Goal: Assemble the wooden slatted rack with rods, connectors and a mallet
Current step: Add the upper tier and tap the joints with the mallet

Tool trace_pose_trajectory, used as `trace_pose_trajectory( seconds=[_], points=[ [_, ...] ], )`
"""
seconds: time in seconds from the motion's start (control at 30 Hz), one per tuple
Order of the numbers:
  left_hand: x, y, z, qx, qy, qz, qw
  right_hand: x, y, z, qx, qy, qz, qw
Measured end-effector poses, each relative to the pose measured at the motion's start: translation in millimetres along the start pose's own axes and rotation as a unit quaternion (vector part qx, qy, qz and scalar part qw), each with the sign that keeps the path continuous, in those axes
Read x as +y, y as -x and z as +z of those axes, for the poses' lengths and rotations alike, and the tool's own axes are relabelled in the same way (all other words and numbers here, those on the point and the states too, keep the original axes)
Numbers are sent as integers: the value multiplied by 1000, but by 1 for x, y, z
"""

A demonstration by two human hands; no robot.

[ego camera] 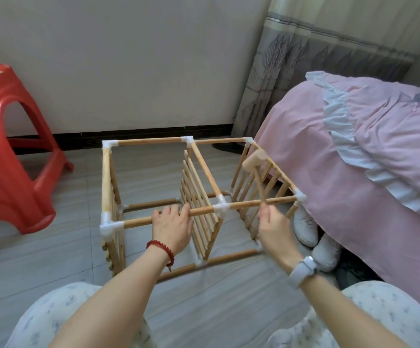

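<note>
The wooden rack stands on the tiled floor as a box frame of rods joined by white plastic connectors, with three upright slatted panels. My left hand grips the near top rod left of the middle connector. My right hand holds the handle of a small wooden mallet. The mallet head is raised and blurred above the right slatted panel.
A red plastic stool stands to the left. A bed with a pink cover crowds the rack's right side, with white shoes under its edge. A curtain and wall lie behind. My knees sit at the bottom.
</note>
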State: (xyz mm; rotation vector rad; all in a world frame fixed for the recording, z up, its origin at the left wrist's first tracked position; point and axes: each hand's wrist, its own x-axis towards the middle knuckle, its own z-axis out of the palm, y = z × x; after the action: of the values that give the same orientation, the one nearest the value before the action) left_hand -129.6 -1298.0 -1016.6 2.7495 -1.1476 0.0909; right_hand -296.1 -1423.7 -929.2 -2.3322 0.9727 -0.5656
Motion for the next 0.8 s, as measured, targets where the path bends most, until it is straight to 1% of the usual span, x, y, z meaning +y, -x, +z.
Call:
trace_pose_trajectory(
  seconds=[0.07, 0.1, 0.13, 0.17, 0.2, 0.23, 0.27, 0.3, 0.33, 0.37, 0.4, 0.47, 0.53, 0.57, 0.6, 0.63, 0.67, 0.7, 0.73, 0.77, 0.8],
  points=[
    [-1, -2, -4, 0, -5, -2, 1000, -33, -19, -45, 99, -72, -84, 989],
    [-1, -4, -6, 2, -9, -4, 1000, -41, -23, -55, 153, -111, -121, 974],
    [-2, -6, -9, -2, -9, -7, 1000, -46, -19, -54, 193, -137, -141, 961],
    [-3, -6, -11, -10, -5, -11, 1000, -38, -8, -38, 195, -131, -126, 964],
    [-5, -7, -11, -15, -2, -13, 1000, -25, 3, -14, 145, -114, -73, 980],
    [-6, -6, -9, -16, -1, -11, 1000, -10, 16, 13, 43, -71, -7, 997],
    [-7, -5, -8, -17, 2, -9, 1000, 6, 28, 37, -70, 5, 43, 997],
    [-7, -5, -6, -14, 6, -6, 1000, 16, 32, 49, -130, 51, 62, 988],
    [-8, -4, -4, -12, 8, -3, 1000, 18, 28, 48, -126, 60, 56, 989],
    [-7, -3, -3, -8, 5, 5, 1000, 12, 20, 33, -96, 39, 51, 993],
    [-7, -3, -3, -1, 4, 7, 1000, 0, 5, 13, -45, -8, 32, 998],
    [-5, -3, -4, -1, 3, 4, 1000, -32, -14, -36, 63, -91, -43, 993],
    [-2, -3, -5, -7, -2, 3, 1000, -45, -21, -56, 177, -184, -123, 959],
    [-1, -3, -6, -15, 0, 1, 1000, -42, -13, -49, 205, -207, -132, 947],
    [0, -3, -7, -21, 3, -1, 1000, -29, -2, -30, 188, -200, -104, 956],
    [-1, -4, -8, -22, 5, 1, 1000, -13, 10, -6, 117, -173, -44, 977],
    [-2, -4, -8, -25, 6, 4, 1000, 3, 21, 19, 0, -71, 16, 997],
    [-3, -4, -9, -27, 10, 8, 1000, 15, 26, 36, -98, 27, 48, 994],
    [-5, -5, -9, -30, 15, 12, 999, 20, 22, 41, -121, 68, 58, 989],
    [-6, -3, -8, -31, 16, 17, 999, 15, 15, 36, -106, 52, 57, 991],
    [-7, -2, -8, -29, 16, 21, 999, 3, 5, 21, -69, -8, 51, 996]
  ],
)
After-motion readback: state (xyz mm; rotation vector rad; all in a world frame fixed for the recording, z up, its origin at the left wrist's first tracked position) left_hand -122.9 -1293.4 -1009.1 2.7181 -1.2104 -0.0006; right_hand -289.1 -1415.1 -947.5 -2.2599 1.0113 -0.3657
